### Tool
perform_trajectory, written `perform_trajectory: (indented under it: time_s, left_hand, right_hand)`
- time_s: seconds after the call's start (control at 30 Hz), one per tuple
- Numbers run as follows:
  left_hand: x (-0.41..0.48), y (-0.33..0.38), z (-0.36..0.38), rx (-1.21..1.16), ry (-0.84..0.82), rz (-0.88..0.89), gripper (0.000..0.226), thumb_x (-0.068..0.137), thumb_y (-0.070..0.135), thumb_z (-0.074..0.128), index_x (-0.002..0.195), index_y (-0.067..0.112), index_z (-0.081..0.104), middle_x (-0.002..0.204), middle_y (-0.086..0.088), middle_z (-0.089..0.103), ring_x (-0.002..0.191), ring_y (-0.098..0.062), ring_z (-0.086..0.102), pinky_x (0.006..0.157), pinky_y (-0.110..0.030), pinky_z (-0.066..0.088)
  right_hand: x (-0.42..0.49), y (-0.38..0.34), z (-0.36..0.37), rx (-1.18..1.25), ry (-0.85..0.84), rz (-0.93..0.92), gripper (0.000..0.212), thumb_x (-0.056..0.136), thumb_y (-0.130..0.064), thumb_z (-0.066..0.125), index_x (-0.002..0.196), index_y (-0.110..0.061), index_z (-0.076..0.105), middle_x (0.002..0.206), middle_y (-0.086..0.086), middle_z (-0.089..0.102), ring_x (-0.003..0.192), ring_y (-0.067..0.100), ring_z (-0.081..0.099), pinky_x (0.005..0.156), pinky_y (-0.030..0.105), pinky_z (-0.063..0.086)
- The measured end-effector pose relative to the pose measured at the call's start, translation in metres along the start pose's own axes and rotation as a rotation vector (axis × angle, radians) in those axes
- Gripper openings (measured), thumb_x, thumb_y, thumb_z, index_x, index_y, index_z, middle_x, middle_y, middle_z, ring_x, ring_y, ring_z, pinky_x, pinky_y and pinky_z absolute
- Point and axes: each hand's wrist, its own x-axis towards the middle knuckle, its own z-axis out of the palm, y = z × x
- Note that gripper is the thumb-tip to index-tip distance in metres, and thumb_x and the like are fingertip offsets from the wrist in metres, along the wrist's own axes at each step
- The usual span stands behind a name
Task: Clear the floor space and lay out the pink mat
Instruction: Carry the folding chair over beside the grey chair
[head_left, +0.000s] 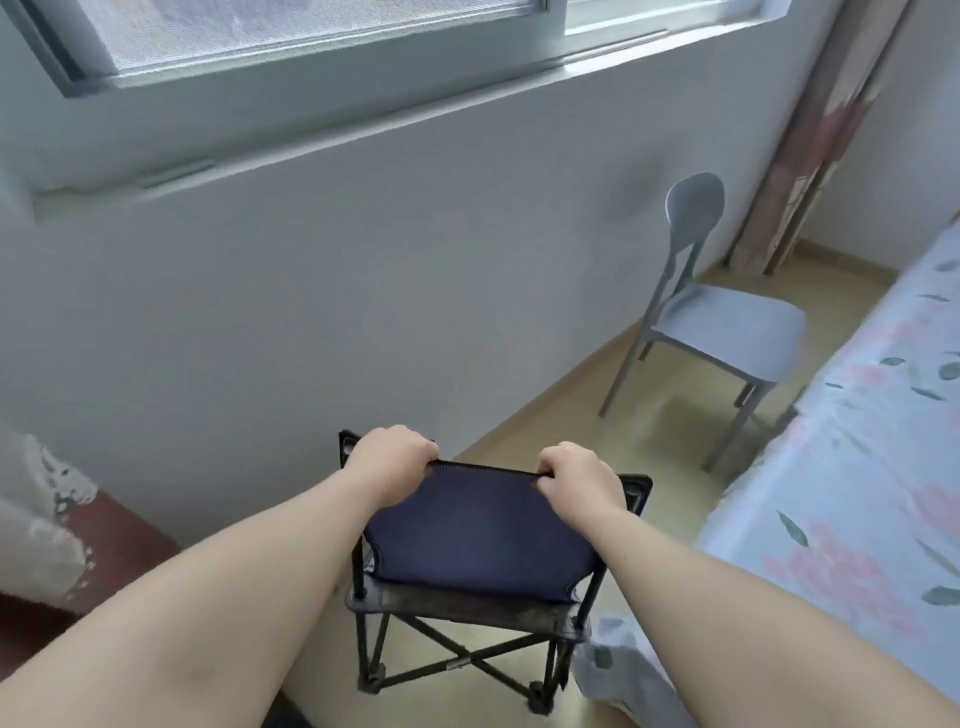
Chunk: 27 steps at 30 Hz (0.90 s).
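left hand (390, 457) and right hand (581, 477) both clenched on top edge of folding camp chair (478, 540) backrest, near centre by wall. grey plastic chair (711, 322) far right. floral bed (852, 499) right. pink mat unseen.

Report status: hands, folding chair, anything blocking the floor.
Left hand and right hand both gripping the folding chair by its top edge. Pink mat not in view. Grey chair on the floor ahead.

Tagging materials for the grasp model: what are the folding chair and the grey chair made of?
Folding chair: navy woven fabric with stitched edges, over thin black tubes, likely painted metal, crossed below. Both hands, left and right, grip its back edge. Grey chair: one smooth matte moulded shell with matching legs, probably plastic.
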Motion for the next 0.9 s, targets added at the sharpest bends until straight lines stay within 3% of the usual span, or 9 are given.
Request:
perform_trajectory:
  time_s: [0.3,0.43,0.9]
  left_hand:
    - [0.191,0.001,-0.042,0.002,0.034,0.263,0.024,0.098,0.023,0.042,0.102,0.009,0.061,0.109,-0.009,0.065,0.109,-0.03,0.055,0.081,-0.035,0.044]
    - [0.258,0.017,-0.063,0.084,0.065,0.421,0.025,0.098,0.024,0.041,0.106,0.01,0.06,0.113,-0.009,0.064,0.113,-0.029,0.052,0.081,-0.034,0.041]
    - [0.442,0.15,-0.128,0.361,0.102,0.86,0.027,0.099,0.02,0.038,0.112,0.015,0.06,0.115,-0.006,0.064,0.117,-0.026,0.049,0.086,-0.033,0.042]
  right_hand:
    - [0.126,0.045,-0.041,0.032,0.084,0.27,0.017,0.093,-0.02,0.05,0.1,-0.018,0.065,0.113,0.0,0.06,0.107,0.029,0.056,0.078,0.028,0.038]
    - [0.156,0.067,-0.051,0.091,0.125,0.419,0.014,0.092,-0.022,0.054,0.097,-0.018,0.066,0.112,0.001,0.06,0.11,0.027,0.055,0.087,0.032,0.043]
    - [0.215,0.178,-0.083,0.334,0.245,0.821,0.012,0.092,-0.023,0.057,0.095,-0.014,0.064,0.111,0.003,0.059,0.105,0.027,0.057,0.077,0.029,0.04]
